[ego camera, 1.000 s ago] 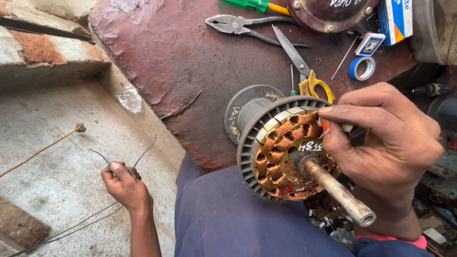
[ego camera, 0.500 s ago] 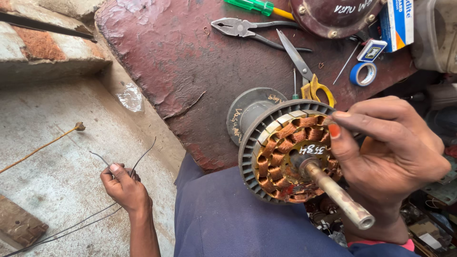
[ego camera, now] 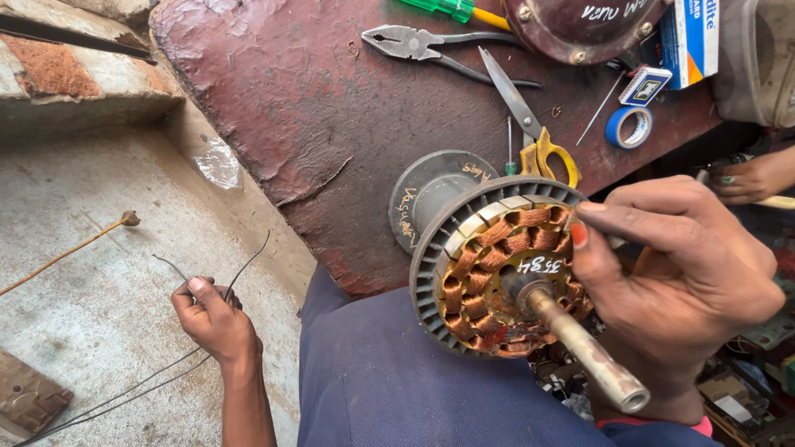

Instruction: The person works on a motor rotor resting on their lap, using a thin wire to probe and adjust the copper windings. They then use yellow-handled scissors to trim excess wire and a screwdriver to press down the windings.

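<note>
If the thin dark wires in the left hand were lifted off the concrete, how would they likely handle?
The wires look thin and long, trailing in loose curves, so probably springy yet limp and light. Their free ends arc up past the left hand, hinting at some stiffness.

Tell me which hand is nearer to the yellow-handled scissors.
Right. The right hand grips the motor just below the scissors, while the left hand holds thin wires far off, over the concrete floor.

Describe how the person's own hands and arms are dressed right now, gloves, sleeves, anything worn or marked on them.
Both hands are bare, with no gloves. The left hand leads into a bare forearm with no sleeve, watch or band visible. The right hand has an orange-red painted thumbnail; at its wrist a strip of pink-red cloth shows against dark blue fabric. I see no rings on either hand.
</note>
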Tool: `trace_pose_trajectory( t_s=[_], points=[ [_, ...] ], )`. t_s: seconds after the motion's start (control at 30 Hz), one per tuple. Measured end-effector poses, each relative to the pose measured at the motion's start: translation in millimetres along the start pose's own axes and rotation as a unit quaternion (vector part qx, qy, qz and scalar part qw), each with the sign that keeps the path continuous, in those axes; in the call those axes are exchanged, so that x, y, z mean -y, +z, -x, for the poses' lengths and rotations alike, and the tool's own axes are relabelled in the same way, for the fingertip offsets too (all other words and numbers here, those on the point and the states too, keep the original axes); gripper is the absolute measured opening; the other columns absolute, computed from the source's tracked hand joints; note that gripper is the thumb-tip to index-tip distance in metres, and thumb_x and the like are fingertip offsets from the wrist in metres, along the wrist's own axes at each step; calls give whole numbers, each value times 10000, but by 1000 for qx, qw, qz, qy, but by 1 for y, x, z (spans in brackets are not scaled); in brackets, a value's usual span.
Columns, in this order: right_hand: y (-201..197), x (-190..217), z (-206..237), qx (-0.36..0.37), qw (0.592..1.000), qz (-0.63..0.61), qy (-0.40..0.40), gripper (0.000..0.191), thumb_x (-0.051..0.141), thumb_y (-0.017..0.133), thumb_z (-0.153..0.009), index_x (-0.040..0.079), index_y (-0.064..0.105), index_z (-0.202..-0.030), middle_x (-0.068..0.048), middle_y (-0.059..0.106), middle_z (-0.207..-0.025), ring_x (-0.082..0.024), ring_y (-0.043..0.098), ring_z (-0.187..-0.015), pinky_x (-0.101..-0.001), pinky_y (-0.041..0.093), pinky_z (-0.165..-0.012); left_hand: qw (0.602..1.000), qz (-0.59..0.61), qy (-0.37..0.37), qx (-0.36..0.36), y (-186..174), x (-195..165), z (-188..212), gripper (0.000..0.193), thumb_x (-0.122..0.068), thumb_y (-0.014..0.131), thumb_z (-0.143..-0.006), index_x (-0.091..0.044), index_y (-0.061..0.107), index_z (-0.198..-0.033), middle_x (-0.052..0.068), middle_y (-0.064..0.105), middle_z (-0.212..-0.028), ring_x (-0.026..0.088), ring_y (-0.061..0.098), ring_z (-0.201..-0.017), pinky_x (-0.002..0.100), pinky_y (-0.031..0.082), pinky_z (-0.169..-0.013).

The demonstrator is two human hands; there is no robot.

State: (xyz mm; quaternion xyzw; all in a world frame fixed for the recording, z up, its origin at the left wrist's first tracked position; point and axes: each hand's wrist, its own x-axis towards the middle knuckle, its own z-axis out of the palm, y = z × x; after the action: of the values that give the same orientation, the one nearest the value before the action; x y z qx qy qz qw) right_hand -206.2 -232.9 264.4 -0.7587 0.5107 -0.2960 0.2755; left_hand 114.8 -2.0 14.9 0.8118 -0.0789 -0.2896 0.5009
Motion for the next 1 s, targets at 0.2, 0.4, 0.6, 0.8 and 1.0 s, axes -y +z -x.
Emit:
trace_pose_trajectory(
  t_s=[0.2, 0.4, 0.6, 0.8, 1.0],
  points=[
    [8, 13, -9, -10, 998, 68, -16, 171, -103, 793, -934, -74, 699, -1074, -183, 690, -966, -168, 693, -804, -227, 562, -668, 1000, 7, 3, 18, 8, -2, -1, 211, -252, 451, -1169, -68, 470, -1068, -30, 448, -738, 33, 367, -589, 230, 289, -509],
    [10, 26, -10, -20, 996, 84, 3, 159, -96, 784, -925, -57, 722, -1066, -187, 691, -956, -170, 701, -796, -232, 572, -666, 1000, -7, 1, 9, 4, -1, -2, 217, -271, 444, -1158, -81, 476, -1060, -28, 460, -728, 35, 380, -577, 229, 302, -499],
    [1, -11, -6, -92, 993, -49, 55, 175, 11, 790, -1039, -31, 672, -1161, -149, 724, -1005, -162, 728, -864, -257, 600, -752, 1000, -14, 21, 12, 4, -1, 2, 228, -277, 443, -1172, -77, 473, -1068, -26, 464, -749, 37, 384, -595, 226, 312, -513],
    [8, -72, -7, -59, 971, -155, 172, 221, 0, 744, -978, -48, 677, -1183, -125, 719, -1021, -138, 691, -834, -252, 578, -728, 989, 144, -18, 26, 14, -38, 14, 209, -264, 446, -1168, -82, 449, -1065, -35, 423, -729, 40, 383, -585, 213, 322, -513],
    [-27, -59, 65, -240, 969, -56, 9, 234, 52, 736, -1021, -55, 671, -1219, -135, 712, -1092, -185, 718, -938, -272, 603, -808, 938, 326, 2, 118, 42, -113, 43, 165, -234, 432, -1171, -93, 453, -1088, -21, 414, -758, 59, 388, -605, 219, 359, -535]
  ],
)
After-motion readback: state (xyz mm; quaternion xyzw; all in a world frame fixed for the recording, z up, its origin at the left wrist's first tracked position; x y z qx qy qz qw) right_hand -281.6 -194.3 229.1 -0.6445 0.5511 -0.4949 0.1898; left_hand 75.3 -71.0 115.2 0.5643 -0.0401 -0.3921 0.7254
